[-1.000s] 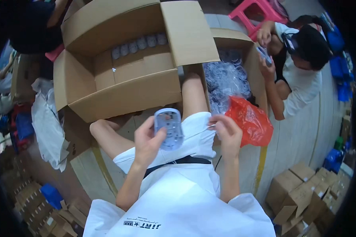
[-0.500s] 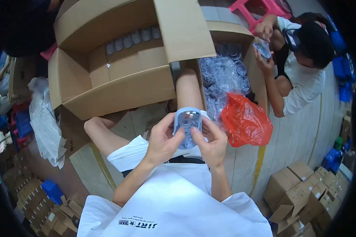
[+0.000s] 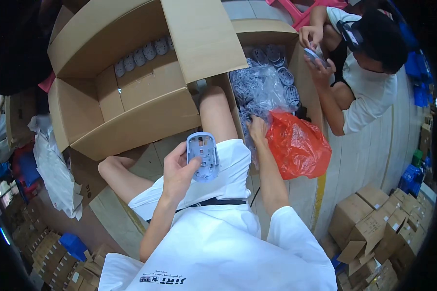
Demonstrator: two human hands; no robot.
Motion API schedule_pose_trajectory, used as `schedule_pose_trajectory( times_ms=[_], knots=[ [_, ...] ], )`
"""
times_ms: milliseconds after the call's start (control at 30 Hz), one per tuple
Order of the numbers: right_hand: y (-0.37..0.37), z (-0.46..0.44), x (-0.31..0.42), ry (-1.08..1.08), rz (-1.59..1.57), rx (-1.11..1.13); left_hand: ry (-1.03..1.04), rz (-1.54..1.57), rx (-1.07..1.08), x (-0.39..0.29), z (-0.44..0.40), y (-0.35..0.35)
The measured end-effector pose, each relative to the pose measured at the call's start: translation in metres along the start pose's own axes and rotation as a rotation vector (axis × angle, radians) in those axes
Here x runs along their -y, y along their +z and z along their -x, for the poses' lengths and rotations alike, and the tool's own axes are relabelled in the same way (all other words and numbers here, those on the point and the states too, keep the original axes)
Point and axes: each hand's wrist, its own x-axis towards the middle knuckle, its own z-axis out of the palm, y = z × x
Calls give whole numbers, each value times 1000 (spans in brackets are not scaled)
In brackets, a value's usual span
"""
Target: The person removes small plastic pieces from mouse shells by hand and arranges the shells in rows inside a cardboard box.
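Note:
My left hand (image 3: 176, 174) is closed round the side of a light blue-grey plastic housing (image 3: 206, 157), thumb on its inner face. The housing is an oval shell with a window-like opening at the top and small holes and posts inside. My right hand (image 3: 258, 130) reaches into the near end of an open carton (image 3: 314, 94), beside the red plastic bag (image 3: 298, 148). Its fingertips are hidden among small grey-blue plastic parts (image 3: 245, 87), so its grip does not show. A clear plastic bag (image 3: 273, 89) lies over some of those parts.
A large open carton (image 3: 136, 119) at the left holds a row of similar housings (image 3: 140, 57). On the right, a co-worker (image 3: 369, 92) handles another housing (image 3: 315, 57). Stacked cartons (image 3: 357, 213) stand at the lower right, and a white sack (image 3: 56, 165) lies at the left.
My right hand has let go of the housing and moved forward and right into the parts carton. My left hand alone holds the housing, slightly further left in view.

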Motion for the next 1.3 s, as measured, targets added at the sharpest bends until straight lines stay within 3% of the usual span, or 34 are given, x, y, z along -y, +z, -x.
schedule_pose_trajectory(
  times_ms=[167,333,467,633,800,867,1033,1167,1300],
  knots=[
    [6,0,-6,61,-10,142,-25,-11,-6,-2,-4,-6],
    [3,9,-24,70,-352,-15,-13,-51,-19,2,-8,-11],
    [-1,25,-23,272,-597,-24,-9,3,-7,5,-5,-18],
    [-5,33,0,315,-539,-17,-2,27,24,5,12,-33],
    [-7,39,6,183,-427,-270,24,53,93,1,25,-47],
    [-18,44,15,29,-397,-377,34,97,108,2,29,-55],
    [-121,96,98,-219,-470,-536,58,258,256,-3,39,-69],
    [-214,167,193,-439,-573,-392,84,356,356,-7,50,-75],
    [-228,206,253,-660,-511,-215,120,376,463,-8,64,-80]
  ],
)
